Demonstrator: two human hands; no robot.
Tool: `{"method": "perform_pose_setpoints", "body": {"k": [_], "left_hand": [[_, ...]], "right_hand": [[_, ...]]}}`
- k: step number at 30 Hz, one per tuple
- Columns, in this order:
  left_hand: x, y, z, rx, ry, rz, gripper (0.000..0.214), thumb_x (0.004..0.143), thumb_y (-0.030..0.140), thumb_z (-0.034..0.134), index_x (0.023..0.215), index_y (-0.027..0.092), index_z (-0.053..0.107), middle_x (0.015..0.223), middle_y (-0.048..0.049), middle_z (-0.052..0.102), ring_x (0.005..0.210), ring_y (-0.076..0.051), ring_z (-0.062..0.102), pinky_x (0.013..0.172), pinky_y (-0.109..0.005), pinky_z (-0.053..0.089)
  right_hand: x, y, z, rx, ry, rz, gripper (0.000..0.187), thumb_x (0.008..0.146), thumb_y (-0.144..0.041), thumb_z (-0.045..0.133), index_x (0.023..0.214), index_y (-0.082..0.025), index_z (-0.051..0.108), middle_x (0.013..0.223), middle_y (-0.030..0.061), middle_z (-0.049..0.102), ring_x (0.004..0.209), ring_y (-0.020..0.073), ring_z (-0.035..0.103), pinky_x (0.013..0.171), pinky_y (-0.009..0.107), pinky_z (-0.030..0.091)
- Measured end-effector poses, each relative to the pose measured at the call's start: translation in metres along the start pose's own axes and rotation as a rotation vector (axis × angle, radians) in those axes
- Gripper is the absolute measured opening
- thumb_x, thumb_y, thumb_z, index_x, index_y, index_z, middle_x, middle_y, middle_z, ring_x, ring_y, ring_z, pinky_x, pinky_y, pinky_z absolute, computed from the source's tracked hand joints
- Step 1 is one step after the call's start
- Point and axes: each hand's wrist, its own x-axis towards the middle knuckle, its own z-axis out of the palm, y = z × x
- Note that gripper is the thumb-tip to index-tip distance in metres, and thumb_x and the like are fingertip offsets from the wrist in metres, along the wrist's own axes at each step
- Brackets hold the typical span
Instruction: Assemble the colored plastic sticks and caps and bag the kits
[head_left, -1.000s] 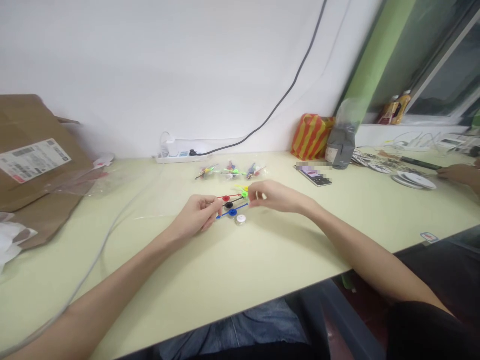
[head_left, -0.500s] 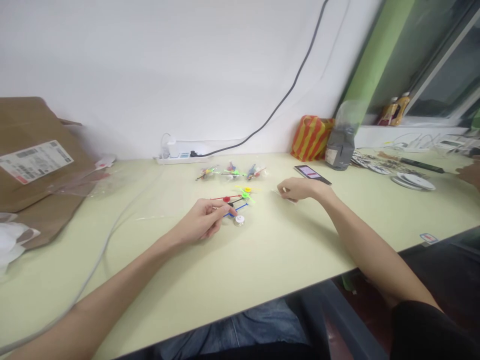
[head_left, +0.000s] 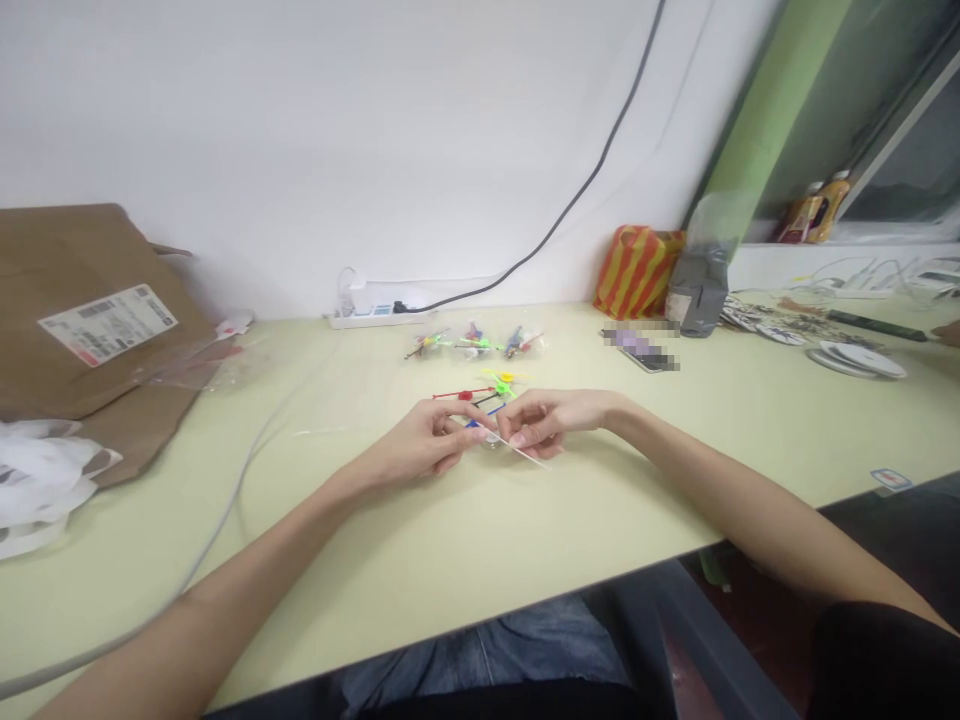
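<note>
Pinched in my right hand (head_left: pixel 536 420) is a thin white stick (head_left: pixel 534 460), slanting down to the right. My left hand (head_left: pixel 427 438) meets it, thumb and finger closed at the stick's upper left end. A small round white piece (head_left: pixel 493 441) shows partly below the fingertips, mostly hidden. Just behind my hands lie slim coloured pieces with round hubs, like clock hands: a red piece (head_left: pixel 465 396), a green piece (head_left: pixel 503 388), a yellow piece (head_left: pixel 507 377) and a blue piece (head_left: pixel 471 424), plus a black one partly covered.
Clear bags of similar coloured pieces (head_left: pixel 474 343) lie farther back, near a power strip (head_left: pixel 367 319). A phone (head_left: pixel 645 350), a striped bag (head_left: pixel 637 270) and white discs (head_left: pixel 859 360) are to the right. At left stand a brown paper package (head_left: pixel 97 260) and a grey cable (head_left: pixel 225 510).
My right hand has come left from beside the phone, bringing the white stick to my left hand over the round piece. The view has shifted slightly.
</note>
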Motion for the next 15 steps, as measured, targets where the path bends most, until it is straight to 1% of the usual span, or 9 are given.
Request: {"method": "perform_pose_setpoints", "body": {"k": [3, 6, 8, 10, 12, 15], "left_hand": [[-0.001, 0.002, 0.001, 0.048, 0.016, 0.022, 0.039, 0.089, 0.054, 0.061, 0.099, 0.017, 0.068, 0.044, 0.0076, 0.042, 0.038, -0.006, 0.029, 0.04, -0.019, 0.024], [0.001, 0.0, 0.0, 0.063, 0.059, 0.041, 0.037, 0.089, 0.054, 0.06, 0.09, 0.017, 0.066, 0.044, 0.0073, 0.041, 0.039, -0.007, 0.03, 0.041, -0.019, 0.024], [0.003, -0.003, -0.002, 0.065, 0.13, 0.033, 0.038, 0.089, 0.055, 0.06, 0.086, 0.017, 0.064, 0.043, 0.0075, 0.04, 0.039, -0.007, 0.03, 0.041, -0.019, 0.022], [0.005, -0.005, -0.004, 0.059, 0.222, 0.022, 0.038, 0.088, 0.055, 0.06, 0.083, 0.018, 0.061, 0.043, 0.0078, 0.039, 0.039, -0.007, 0.029, 0.041, -0.019, 0.02], [0.006, -0.007, -0.005, 0.049, 0.292, 0.009, 0.037, 0.088, 0.054, 0.061, 0.08, 0.018, 0.058, 0.043, 0.0079, 0.04, 0.039, -0.007, 0.03, 0.041, -0.019, 0.022], [0.006, -0.008, -0.006, 0.044, 0.326, -0.028, 0.038, 0.089, 0.054, 0.058, 0.074, 0.019, 0.054, 0.043, 0.007, 0.042, 0.038, -0.007, 0.03, 0.041, -0.019, 0.023]], "right_hand": [[0.004, 0.003, 0.006, 0.079, -0.014, -0.014, 0.027, 0.091, -0.041, 0.068, 0.092, -0.018, 0.055, 0.064, -0.0067, 0.049, 0.048, 0.0065, 0.042, 0.045, 0.02, 0.027], [0.004, 0.002, 0.009, 0.08, 0.064, 0.028, 0.033, 0.092, -0.05, 0.065, 0.095, -0.018, 0.057, 0.071, -0.0034, 0.056, 0.053, 0.0073, 0.048, 0.046, 0.019, 0.031], [0.005, 0.003, 0.009, 0.071, 0.134, 0.061, 0.042, 0.094, -0.06, 0.056, 0.101, -0.018, 0.059, 0.077, -0.0001, 0.062, 0.055, 0.0075, 0.051, 0.045, 0.018, 0.032], [0.007, 0.006, 0.007, 0.056, 0.179, 0.07, 0.05, 0.095, -0.064, 0.051, 0.104, -0.016, 0.062, 0.077, 0.0012, 0.064, 0.052, 0.007, 0.05, 0.043, 0.018, 0.031], [0.008, 0.011, 0.003, 0.039, 0.22, 0.059, 0.049, 0.093, -0.062, 0.056, 0.099, -0.014, 0.064, 0.07, 0.0003, 0.063, 0.048, 0.0065, 0.048, 0.042, 0.019, 0.031], [0.008, 0.018, -0.004, 0.049, 0.327, 0.047, 0.043, 0.09, -0.057, 0.063, 0.089, -0.014, 0.063, 0.063, -0.0013, 0.06, 0.045, 0.006, 0.044, 0.042, 0.019, 0.031]]}}
